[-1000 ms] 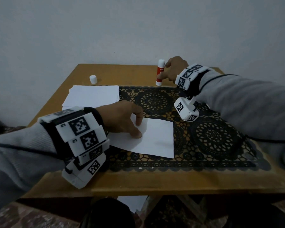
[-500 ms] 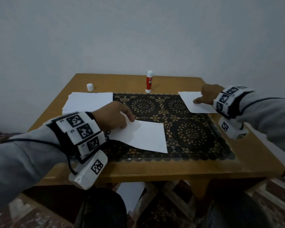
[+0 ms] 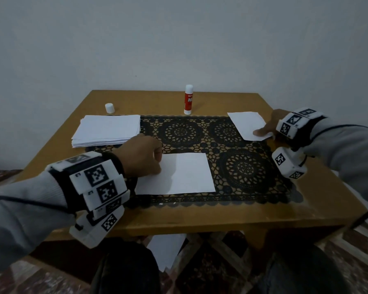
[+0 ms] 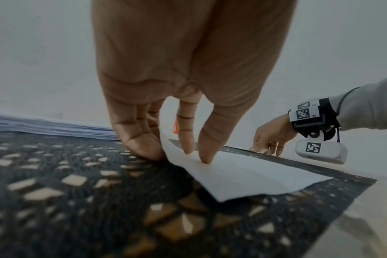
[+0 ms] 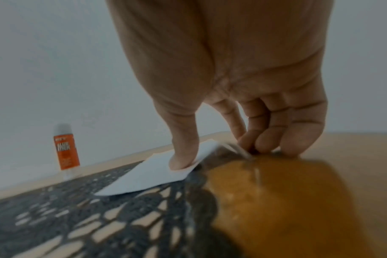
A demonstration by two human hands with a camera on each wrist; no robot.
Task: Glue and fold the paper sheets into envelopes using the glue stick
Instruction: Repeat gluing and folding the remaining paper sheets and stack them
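Observation:
A white paper sheet lies on the black lace mat in front of me. My left hand pinches its left edge, thumb beside the raised edge and two fingers on top. A smaller folded paper lies at the mat's far right corner. My right hand pinches its near corner, thumb on top and curled fingers at the lifted edge. The red and white glue stick stands upright at the back, untouched.
A stack of white sheets sits at the left of the wooden table. A small white cap stands behind it. Another paper lies on the floor under the table's front edge.
My right hand has let go of the glue stick, left it standing at the back, and moved right onto the folded paper. My left hand stays at the sheet's left edge.

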